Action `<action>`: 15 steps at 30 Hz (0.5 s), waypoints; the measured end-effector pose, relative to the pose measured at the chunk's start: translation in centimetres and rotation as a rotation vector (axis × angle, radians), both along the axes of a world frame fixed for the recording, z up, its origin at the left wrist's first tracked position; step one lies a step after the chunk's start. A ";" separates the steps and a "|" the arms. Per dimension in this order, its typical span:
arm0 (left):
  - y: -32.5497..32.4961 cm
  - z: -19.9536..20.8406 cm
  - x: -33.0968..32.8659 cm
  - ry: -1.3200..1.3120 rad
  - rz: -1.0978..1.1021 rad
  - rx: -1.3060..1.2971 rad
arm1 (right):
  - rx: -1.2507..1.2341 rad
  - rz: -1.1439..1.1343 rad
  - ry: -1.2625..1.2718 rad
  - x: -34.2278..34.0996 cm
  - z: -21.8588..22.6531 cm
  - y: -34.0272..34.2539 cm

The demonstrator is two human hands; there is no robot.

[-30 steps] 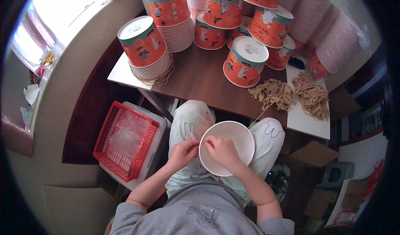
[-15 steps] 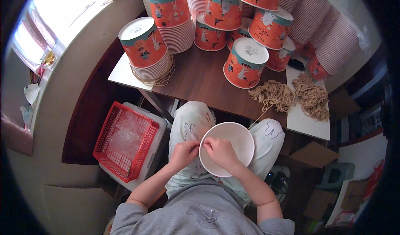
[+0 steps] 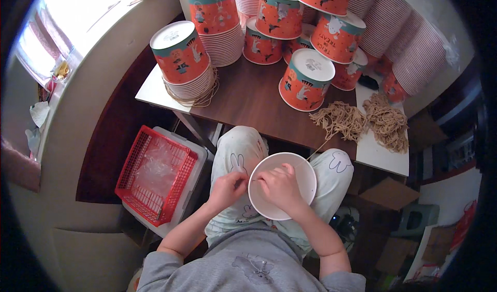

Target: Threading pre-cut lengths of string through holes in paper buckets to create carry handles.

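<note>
A round paper bucket [image 3: 269, 209] with a white inside rests open side up between my thighs. My left hand [image 3: 229, 189] is at the outside of its left rim, fingers pinched together; what they hold is too small to make out. Reaching into the bucket, my right hand [image 3: 281, 187] has thumb and forefinger closed near the left wall, its other fingers partly raised. A thin tan cord [image 3: 322, 145] runs from a tangled cord pile [image 3: 339, 120] on the table over the bucket's far right rim towards my right hand.
Upside-down orange buckets [image 3: 306, 82] stand on the brown table [image 3: 253, 103], some stacked. Cord loops [image 3: 207, 96] circle the base of a left stack [image 3: 181, 59]. A second cord pile [image 3: 385, 121] lies at the right. A red basket [image 3: 155, 175] with clear plastic is at my left.
My right hand's fingers have lifted and spread somewhat, while thumb and forefinger stay by the left rim. My left hand has barely shifted. The bucket remains in my lap.
</note>
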State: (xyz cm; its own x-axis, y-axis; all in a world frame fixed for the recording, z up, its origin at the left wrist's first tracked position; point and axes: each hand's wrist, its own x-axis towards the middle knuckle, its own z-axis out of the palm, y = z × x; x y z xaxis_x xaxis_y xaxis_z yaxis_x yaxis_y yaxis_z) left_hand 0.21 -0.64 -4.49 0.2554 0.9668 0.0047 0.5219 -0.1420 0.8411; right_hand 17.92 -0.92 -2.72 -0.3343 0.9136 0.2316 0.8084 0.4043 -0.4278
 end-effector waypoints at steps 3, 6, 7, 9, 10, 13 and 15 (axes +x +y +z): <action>0.1 -0.2 -0.2 -0.003 -0.014 -0.002 | 0.044 0.038 -0.008 0.0 -0.3 0.1; 0.0 -0.1 -0.2 -0.015 -0.021 -0.024 | 0.032 0.037 0.010 -0.4 -0.2 0.2; 0.0 0.0 -0.2 -0.014 -0.022 -0.024 | 0.009 0.011 0.026 -0.5 -0.2 0.3; 0.1 0.0 -0.2 -0.066 -0.051 -0.005 | -0.015 -0.015 0.042 -0.5 -0.3 0.3; 0.1 0.2 -0.2 -0.066 -0.050 -0.006 | -0.005 -0.025 0.066 -0.4 -0.3 0.3; 0.0 0.3 -0.2 -0.097 -0.053 -0.057 | 0.031 -0.005 0.090 -0.1 0.0 0.4; -0.1 0.1 -0.2 -0.137 -0.026 -0.103 | 0.057 0.024 0.091 0.0 0.1 0.4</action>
State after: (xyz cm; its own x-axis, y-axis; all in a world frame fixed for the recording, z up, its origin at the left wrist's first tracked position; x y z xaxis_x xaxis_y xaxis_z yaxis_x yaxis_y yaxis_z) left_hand 0.02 -0.70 -4.35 0.2844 0.9570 -0.0576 0.3989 -0.0635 0.9148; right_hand 17.88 -0.54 -2.61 -0.3314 0.8900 0.3131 0.7571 0.4489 -0.4747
